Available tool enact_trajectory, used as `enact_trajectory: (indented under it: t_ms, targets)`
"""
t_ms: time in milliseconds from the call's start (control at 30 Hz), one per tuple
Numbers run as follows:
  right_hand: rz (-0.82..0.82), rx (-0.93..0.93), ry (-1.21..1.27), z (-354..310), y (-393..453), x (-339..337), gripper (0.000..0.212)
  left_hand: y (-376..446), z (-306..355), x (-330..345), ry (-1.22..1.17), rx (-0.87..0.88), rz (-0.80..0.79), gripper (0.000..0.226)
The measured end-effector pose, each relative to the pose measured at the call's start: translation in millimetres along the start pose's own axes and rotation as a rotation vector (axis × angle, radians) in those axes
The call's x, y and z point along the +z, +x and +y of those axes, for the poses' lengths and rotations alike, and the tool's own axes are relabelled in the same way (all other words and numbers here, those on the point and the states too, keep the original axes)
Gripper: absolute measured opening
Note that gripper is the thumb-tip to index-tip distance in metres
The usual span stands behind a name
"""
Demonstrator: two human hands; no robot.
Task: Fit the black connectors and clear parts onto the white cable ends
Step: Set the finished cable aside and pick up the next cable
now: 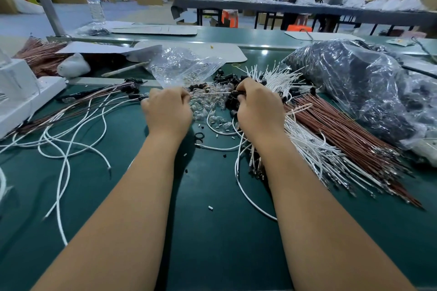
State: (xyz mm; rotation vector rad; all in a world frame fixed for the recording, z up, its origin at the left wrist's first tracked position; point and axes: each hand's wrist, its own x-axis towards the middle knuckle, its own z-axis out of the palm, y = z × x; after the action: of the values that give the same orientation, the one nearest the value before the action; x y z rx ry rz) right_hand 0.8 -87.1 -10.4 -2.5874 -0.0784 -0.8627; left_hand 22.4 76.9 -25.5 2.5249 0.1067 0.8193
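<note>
A white cable [210, 94] is held taut between both hands above the green bench [212, 231]. One end is pinched by the curled fingers of the left hand [166, 111]; a black connector [237, 94] at the other end is gripped by the right hand [259, 113]. Loose clear parts [208, 104] and black connectors [227, 78] are heaped just beyond and beneath the hands. Bundled white cables [314, 149] and brown cables [343, 130] lie to the right, finished assemblies [99, 99] to the left

Bright, even overhead light; edges bowed, background perhaps slightly soft.
</note>
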Motion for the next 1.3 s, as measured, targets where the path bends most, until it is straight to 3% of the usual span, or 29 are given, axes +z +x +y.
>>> enact_trajectory:
  t_ms: [100, 267, 433, 900, 1100, 1200, 1300]
  targets:
    - [-0.028, 0.014, 0.152, -1.5, 0.0, -1.1, 0.018, -2.8, 8.1, 3.4, -0.06, 0.093, -0.031, 0.025]
    - [-0.113, -0.04, 0.268, -6.6, -0.9, 5.3, 0.019, -10.1, 29.3, 2.9, -0.361, 0.268, -0.052, 0.022]
    - [-0.086, 0.008, 0.404, -6.5, 0.2, 5.2, 0.019, -8.0, 28.0, 1.8, -0.619, 0.113, -0.121, 0.017]
    - [0.108, 0.03, 0.455, -4.1, 1.8, 1.2, 0.003, -6.3, 27.6, -0.8, -0.783, -0.044, -0.196, 0.009]
    - [0.154, 0.054, 0.477, -2.2, 2.8, -0.5, 0.007, -4.6, 26.2, -1.5, -0.853, -0.088, -0.204, 0.009]
    - [0.118, 0.085, 0.557, -2.9, 3.5, -1.7, 0.009, -4.5, 24.9, -1.7, -0.882, -0.091, -0.207, 0.013]
    - [0.005, 0.189, 0.796, -3.4, 3.9, -4.4, 0.014, -3.0, 23.6, -1.8, -0.922, -0.102, -0.208, 0.016]
